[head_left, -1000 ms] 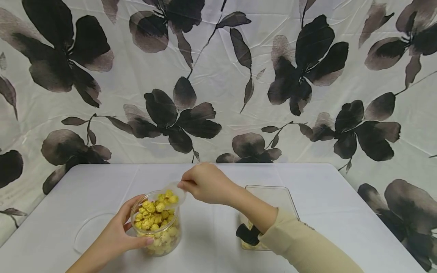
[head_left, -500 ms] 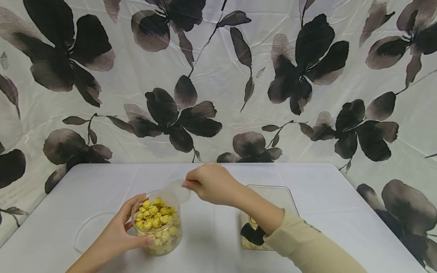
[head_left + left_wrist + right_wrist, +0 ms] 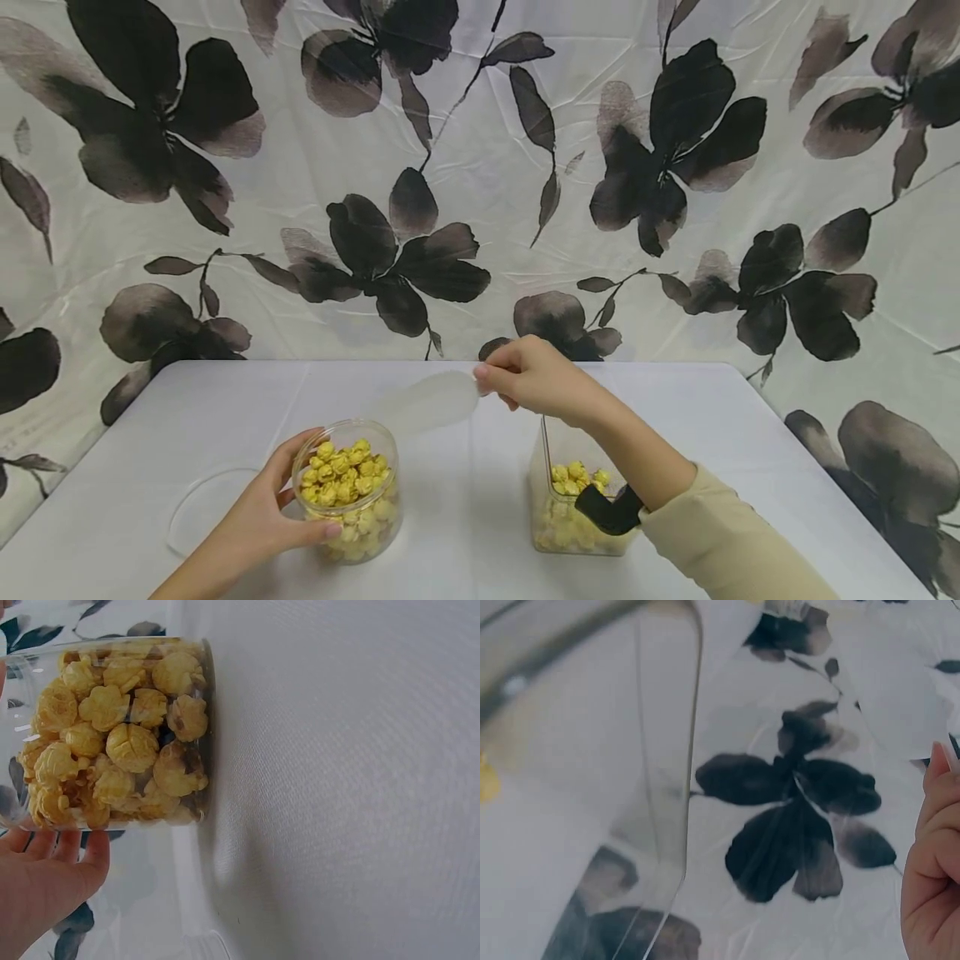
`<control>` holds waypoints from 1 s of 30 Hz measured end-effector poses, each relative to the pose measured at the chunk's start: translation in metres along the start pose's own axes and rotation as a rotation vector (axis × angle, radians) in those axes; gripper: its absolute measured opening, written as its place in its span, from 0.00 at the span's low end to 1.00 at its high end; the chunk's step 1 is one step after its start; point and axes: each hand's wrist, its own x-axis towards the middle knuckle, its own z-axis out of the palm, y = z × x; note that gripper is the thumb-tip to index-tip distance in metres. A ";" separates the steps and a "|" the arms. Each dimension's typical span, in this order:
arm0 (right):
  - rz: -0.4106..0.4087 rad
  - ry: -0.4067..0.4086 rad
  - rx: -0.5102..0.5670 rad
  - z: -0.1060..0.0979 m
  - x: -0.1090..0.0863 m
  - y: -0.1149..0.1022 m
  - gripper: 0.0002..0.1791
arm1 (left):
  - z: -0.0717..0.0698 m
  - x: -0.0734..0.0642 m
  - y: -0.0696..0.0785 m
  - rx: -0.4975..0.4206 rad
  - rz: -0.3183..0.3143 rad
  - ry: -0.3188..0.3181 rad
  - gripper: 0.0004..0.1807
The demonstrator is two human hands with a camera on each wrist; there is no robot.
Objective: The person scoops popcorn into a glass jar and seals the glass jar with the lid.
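My left hand [image 3: 258,508] grips the side of a round clear plastic jar [image 3: 367,537], thumb in front and fingers behind. Yellow popcorn [image 3: 345,479] fills much of the jar; the left wrist view shows the popcorn [image 3: 131,746] through its wall, with fingertips [image 3: 94,855] against it. In the air right of the jar, my right hand [image 3: 543,383] pinches the end of a translucent whitish scoop [image 3: 438,400], whose bowl points left and carries no popcorn that shows. Below the right forearm stands a square clear container [image 3: 543,525] with popcorn [image 3: 577,475] low inside, partly hidden by the arm.
A clear round lid [image 3: 176,521] lies on the white table [image 3: 465,517] at left, partly behind the left forearm. A black wrist strap [image 3: 611,510] overlaps the square container. Behind the table hangs a floral cloth [image 3: 525,192].
The scoop tipped its popcorn into the jar, then moved up and right with my right hand. More of the square container now shows. My left hand stays on the jar.
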 end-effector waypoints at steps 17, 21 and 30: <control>0.162 -0.039 0.122 -0.074 -0.058 0.038 0.17 | 0.000 -0.001 0.001 -0.010 -0.005 -0.006 0.55; 0.172 -0.051 0.099 -0.088 -0.072 0.046 0.17 | 0.001 0.000 0.002 -0.002 -0.004 -0.001 0.56; 0.225 -0.070 0.084 -0.104 -0.094 0.066 0.15 | 0.000 0.000 0.002 -0.007 0.012 0.001 0.55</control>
